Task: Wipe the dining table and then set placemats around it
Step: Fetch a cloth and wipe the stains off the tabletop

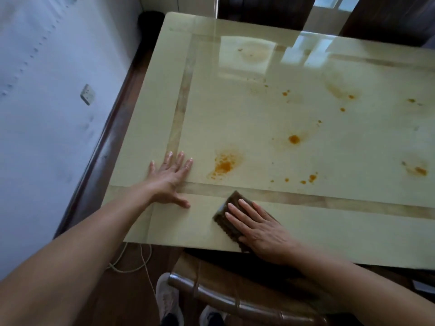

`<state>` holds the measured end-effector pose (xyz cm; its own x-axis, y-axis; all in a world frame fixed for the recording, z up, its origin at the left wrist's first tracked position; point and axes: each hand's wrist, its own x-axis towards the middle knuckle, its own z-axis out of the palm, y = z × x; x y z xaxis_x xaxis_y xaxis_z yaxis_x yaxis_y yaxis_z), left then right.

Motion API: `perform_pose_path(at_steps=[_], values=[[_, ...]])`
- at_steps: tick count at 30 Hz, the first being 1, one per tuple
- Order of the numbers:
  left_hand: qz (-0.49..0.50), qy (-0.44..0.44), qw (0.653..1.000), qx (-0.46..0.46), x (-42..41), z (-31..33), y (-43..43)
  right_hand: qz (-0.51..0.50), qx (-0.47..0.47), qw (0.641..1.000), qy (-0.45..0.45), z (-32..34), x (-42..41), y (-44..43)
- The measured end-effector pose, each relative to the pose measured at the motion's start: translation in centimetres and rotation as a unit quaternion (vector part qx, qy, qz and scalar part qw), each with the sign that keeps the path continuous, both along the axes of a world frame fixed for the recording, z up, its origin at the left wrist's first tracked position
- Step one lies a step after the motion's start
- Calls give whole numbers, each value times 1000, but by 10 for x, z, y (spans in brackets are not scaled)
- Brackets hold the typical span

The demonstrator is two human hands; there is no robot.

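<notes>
**Table wipe: cloth under the right hand, stains on the surface**

We are looking down at a glossy cream table (259, 118) with a brown inlaid band running round it. The left hand (168, 180) is resting palm-down on the near left part of the top. Its grip is spread, with the fingers straight and fanned and the thumb lying across the band, and it is holding nothing.

The right hand (256, 229) is pressing flat on a dark brown cloth (221, 223). Its grip is not closing round the fabric; the fingers are lying straight and side by side on top of it. The cloth is sitting on the table close to the near edge. Its far corner is touching the band and its scalloped near side is reaching the table's rim.

We are noting orange stains (223, 164) beyond the band. The largest is lying just right of the left hand's fingertips, and smaller spots are scattered toward the right and the far side.

Below the table's near edge, a chair back (235, 302) and a pair of shoes (167, 300) are showing. A pale cable (141, 262) is lying on the dark floor, and a wall socket (87, 94) is sitting on the white wall at left.
</notes>
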<state>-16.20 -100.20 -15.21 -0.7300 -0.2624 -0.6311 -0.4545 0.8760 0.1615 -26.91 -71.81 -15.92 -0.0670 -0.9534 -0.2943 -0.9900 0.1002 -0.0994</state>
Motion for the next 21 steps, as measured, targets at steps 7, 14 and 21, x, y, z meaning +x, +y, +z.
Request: perform_pose_path(at_steps=[7, 14, 21], values=[[20, 32, 999, -19, 3, -5, 1, -52, -28, 997, -49, -17, 15, -82], [20, 32, 999, -22, 7, -10, -3, -173, -44, 983, -51, -23, -1, -138], [13, 35, 999, -9, 10, -13, -5, -276, -29, 960, -30, -27, -46, -104]])
